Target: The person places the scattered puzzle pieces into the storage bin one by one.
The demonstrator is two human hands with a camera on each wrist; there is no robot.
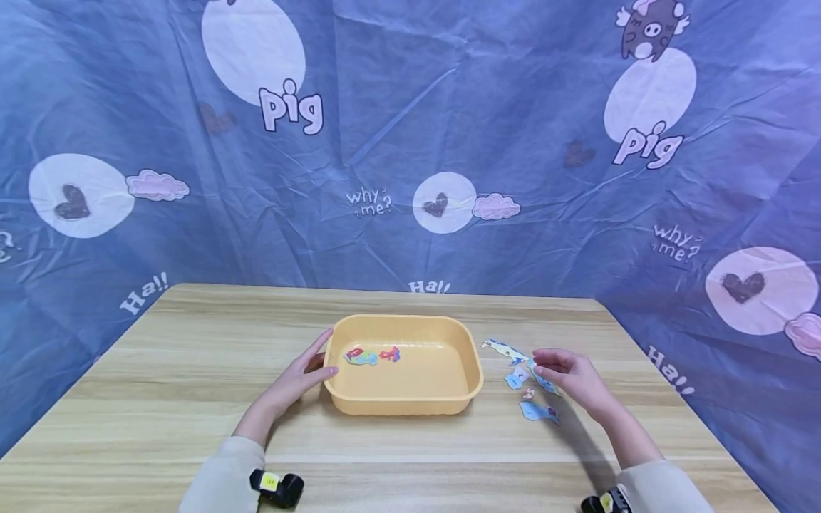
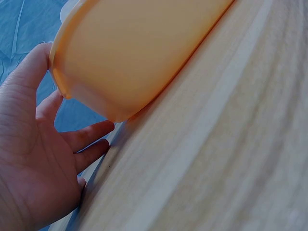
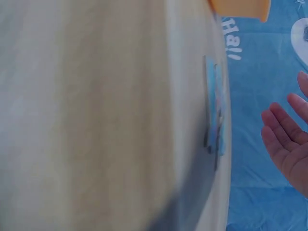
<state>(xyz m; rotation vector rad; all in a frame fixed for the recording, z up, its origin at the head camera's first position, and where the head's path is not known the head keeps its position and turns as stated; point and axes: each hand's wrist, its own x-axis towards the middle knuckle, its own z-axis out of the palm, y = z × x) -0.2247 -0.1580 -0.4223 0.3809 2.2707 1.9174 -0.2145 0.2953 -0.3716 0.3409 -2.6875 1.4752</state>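
Note:
A shallow pale-orange plastic tray [image 1: 404, 407] stands on the table. My left hand [image 1: 296, 379] holds its left end, the thumb over the rim and the other fingers along the outer wall, as the left wrist view also shows. Inside lie a multicoloured fish-like cutout [image 1: 362, 357] and a small red cutout [image 1: 389, 354]. My right hand [image 1: 574, 377] hovers over a group of flat cutouts to the tray's right, its fingers slightly bent and nothing in them. That group includes a long white-and-blue cutout [image 1: 505, 349], a light-blue cutout [image 1: 539, 411] and a small reddish one [image 1: 528, 393].
The wood-grain table [image 1: 192, 356] ends at a blue printed cloth [image 1: 385, 256] hung behind it. Black cameras [image 1: 279, 489] are strapped at both wrists. In the right wrist view, the cutouts [image 3: 215, 106] lie flat below the raised right hand.

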